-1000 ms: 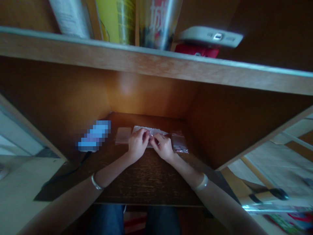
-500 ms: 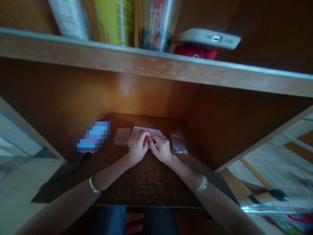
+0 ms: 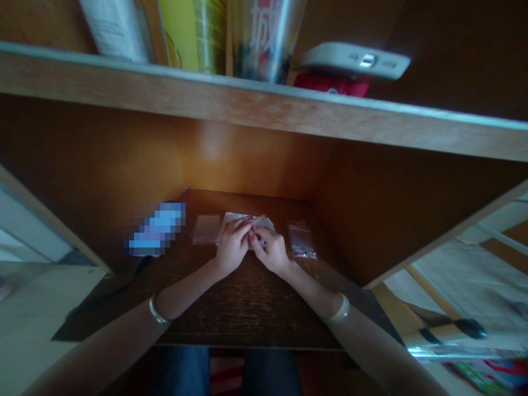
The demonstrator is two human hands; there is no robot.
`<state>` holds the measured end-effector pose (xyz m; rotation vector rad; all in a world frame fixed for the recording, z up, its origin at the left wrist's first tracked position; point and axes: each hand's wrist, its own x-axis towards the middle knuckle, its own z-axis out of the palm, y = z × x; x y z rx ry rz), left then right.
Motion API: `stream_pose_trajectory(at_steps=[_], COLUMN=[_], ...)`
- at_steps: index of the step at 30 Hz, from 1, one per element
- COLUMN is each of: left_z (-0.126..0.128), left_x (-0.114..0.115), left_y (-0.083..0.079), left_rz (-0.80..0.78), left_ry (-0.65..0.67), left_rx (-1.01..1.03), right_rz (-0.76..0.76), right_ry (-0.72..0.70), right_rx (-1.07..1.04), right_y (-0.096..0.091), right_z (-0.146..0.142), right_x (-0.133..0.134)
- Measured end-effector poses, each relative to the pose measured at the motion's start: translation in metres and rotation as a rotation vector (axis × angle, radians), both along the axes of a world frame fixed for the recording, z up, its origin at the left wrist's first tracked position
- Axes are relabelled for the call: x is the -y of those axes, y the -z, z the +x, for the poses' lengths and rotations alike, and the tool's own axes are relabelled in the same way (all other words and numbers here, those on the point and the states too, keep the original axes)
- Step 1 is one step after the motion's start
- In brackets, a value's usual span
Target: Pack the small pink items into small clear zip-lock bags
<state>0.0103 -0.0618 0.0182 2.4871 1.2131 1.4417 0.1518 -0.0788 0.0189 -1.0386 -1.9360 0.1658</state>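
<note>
Both hands meet over a white paper-like sheet on the dark wooden desk. My left hand is closed, its thumb and fingertips pinched together. My right hand is closed too, its fingertips touching those of the left. Whatever lies between the fingertips is too small and too hidden to name. Left of the hands lies a stack of clear plastic bags. On the right is another clear plastic bag with small shiny contents at its near end.
A phone-like device with a blurred-out screen leans at the left, a dark cable running from it. Overhead, a shelf edge crosses the view, bearing a yellow container, a clear cup and a white device. Side panels enclose the desk.
The fingers have shifted slightly, the right hand's curling a little more over the sheet. Both hands stay together in the same place. The camera view has tilted very slightly.
</note>
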Motion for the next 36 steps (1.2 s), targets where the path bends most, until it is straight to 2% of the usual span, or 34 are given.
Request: stream_pose_trajectory(at_steps=[3, 9, 13, 16, 24, 31, 36], left_z=[0.0, -0.002, -0.001, 0.001, 0.003, 0.005, 0.005], left_x=[-0.002, -0.005, -0.007, -0.008, -0.007, -0.002, -0.001], left_y=[0.001, 0.001, 0.004, 0.008, 0.007, 0.001, 0.0], left_rz=[0.006, -0.048, -0.044, -0.033, 0.031, 0.056, 0.05], left_ry=[-0.003, -0.038, -0.039, -0.03, 0.04, 0.085, 0.13], left_rx=[0.027, 0.021, 0.008, 0.003, -0.007, -0.016, -0.014], right_rz=[-0.089, -0.409, -0.642, -0.766, -0.798, -0.978, -1.047], right_ry=[-0.035, -0.122, -0.166, -0.243, -0.247, -0.338, -0.356], right_rx=[-0.123, -0.59, -0.864, -0.984, -1.13, -1.175, -1.184], right_y=[-0.002, -0.006, -0.001, 0.003, 0.0, -0.003, -0.003], right_z=[-0.003, -0.01, -0.01, -0.009, -0.008, -0.002, 0.002], right_x=[0.001, -0.002, -0.013, -0.019, -0.023, -0.027, -0.029])
